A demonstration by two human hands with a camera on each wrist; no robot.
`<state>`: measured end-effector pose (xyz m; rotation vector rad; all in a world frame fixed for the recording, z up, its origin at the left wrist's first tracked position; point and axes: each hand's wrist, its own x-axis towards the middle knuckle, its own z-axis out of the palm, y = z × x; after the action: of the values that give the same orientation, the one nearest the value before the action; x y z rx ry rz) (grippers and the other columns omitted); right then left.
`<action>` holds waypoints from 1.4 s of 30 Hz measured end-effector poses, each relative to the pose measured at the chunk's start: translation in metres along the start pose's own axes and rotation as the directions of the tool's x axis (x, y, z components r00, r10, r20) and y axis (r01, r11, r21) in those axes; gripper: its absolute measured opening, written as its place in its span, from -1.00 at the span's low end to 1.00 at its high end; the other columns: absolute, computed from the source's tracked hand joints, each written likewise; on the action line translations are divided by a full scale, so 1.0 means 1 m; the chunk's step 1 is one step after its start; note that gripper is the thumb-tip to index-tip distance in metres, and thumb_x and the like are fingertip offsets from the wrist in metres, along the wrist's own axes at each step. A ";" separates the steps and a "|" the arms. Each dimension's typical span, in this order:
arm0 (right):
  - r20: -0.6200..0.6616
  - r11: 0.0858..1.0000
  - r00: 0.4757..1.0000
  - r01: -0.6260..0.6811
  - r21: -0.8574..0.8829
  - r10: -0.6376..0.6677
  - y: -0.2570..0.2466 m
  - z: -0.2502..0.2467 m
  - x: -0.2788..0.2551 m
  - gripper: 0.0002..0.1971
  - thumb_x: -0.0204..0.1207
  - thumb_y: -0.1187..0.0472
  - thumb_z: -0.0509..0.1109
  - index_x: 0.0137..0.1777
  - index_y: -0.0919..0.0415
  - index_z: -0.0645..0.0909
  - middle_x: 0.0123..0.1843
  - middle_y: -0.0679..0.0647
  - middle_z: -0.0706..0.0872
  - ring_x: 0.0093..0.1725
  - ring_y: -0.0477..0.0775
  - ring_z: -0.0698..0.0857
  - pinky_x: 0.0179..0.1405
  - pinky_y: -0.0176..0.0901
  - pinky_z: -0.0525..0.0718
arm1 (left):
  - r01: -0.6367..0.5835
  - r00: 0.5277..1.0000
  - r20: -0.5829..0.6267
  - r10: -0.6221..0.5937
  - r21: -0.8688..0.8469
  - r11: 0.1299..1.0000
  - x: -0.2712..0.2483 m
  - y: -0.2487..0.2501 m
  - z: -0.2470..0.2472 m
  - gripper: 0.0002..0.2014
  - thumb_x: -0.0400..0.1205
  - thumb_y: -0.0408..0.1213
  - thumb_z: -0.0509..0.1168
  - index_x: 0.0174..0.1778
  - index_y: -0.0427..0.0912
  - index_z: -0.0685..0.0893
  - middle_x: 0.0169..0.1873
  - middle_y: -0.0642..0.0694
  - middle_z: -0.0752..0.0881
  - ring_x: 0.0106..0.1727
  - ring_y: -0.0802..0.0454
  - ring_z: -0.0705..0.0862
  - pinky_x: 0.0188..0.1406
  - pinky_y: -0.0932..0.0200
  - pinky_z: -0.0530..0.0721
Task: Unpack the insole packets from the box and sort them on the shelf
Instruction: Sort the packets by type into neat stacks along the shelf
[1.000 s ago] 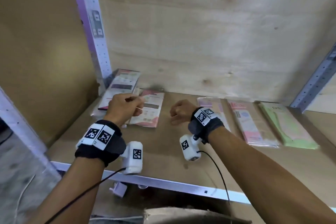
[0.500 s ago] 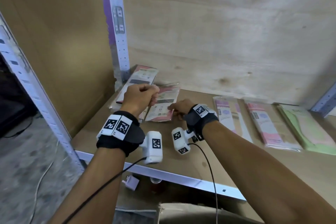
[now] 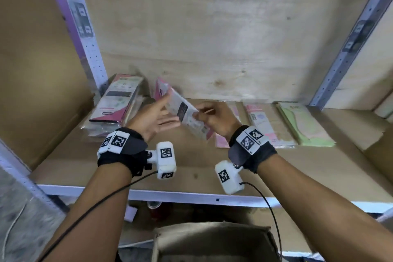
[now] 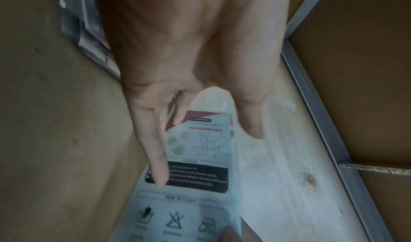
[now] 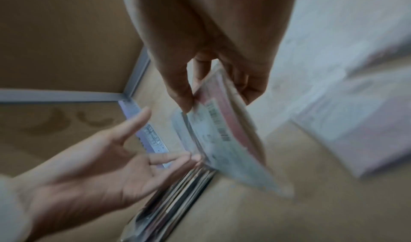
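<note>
We hold one insole packet (image 3: pixel 187 114) lifted above the shelf (image 3: pixel 191 168), pinched at its near end between the thumb and curled fingers of our right hand (image 3: pixel 214 118), so that its printed back, with the black panel and care symbols, faces us and can be read; that is probably why it is tilted up rather than lying flat. Our left hand (image 3: pixel 152 120) is spread beside it, palm up and fingers straight, grasping nothing; its fingertips (image 5: pixel 191 158) lie at the packet's far edge, though we cannot tell whether they touch, and we judge it is there to steady or receive the packet. At the left end of the shelf a stack of dark-and-pink packets (image 3: pixel 116 102) leans against the upright post (image 3: pixel 85 34), which keeps one kind together. To the right, well apart from that stack, a pink packet (image 3: pixel 263 125) and a green packet (image 3: pixel 302 126) lie flat side by side, each kind in its own place. The cardboard box (image 3: pixel 212 240) stands open below the shelf edge, within easy reach for the next packet; its contents are not visible.
</note>
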<state>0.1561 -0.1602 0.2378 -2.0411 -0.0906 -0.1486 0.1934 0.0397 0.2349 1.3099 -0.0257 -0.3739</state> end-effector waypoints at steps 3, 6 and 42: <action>-0.020 0.971 0.990 0.133 -0.199 -0.140 -0.002 -0.017 -0.018 -0.76 0.45 0.25 0.56 0.11 0.06 0.81 0.05 0.14 0.65 -0.03 0.07 0.67 0.08 -0.15 0.63 | 0.002 0.997 0.080 0.012 -0.184 0.983 0.003 0.002 0.016 -0.17 0.40 0.18 0.53 0.48 -0.24 0.48 0.33 -0.36 0.65 0.27 -0.27 0.77 0.25 -0.22 0.75; -0.008 0.914 0.972 0.217 -0.342 -0.234 0.002 -0.034 -0.030 -0.63 0.36 0.24 0.63 0.18 0.02 0.77 0.14 0.10 0.58 0.13 0.06 0.58 0.11 -0.29 0.44 | -0.070 0.994 0.068 0.085 -0.205 0.976 0.007 0.000 0.027 -0.47 0.62 0.00 0.41 0.36 -0.31 0.58 0.22 -0.33 0.78 0.23 -0.13 0.80 0.18 -0.03 0.80; 0.231 0.886 0.939 -0.321 0.334 0.253 0.087 -0.123 -0.047 -0.58 0.52 0.42 0.48 0.38 0.39 0.60 0.04 0.20 0.82 -0.11 0.00 0.81 -0.13 -0.27 0.75 | -0.197 0.856 -0.392 0.338 0.358 0.913 0.063 -0.058 0.049 -0.78 0.60 -0.03 0.45 -0.28 -0.06 0.80 -0.39 -0.01 0.81 -0.52 0.25 0.71 -0.57 0.39 0.58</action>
<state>0.1128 -0.3095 0.2099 -1.6634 0.0698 0.2295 0.2266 -0.0365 0.1808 1.6518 0.1229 0.1917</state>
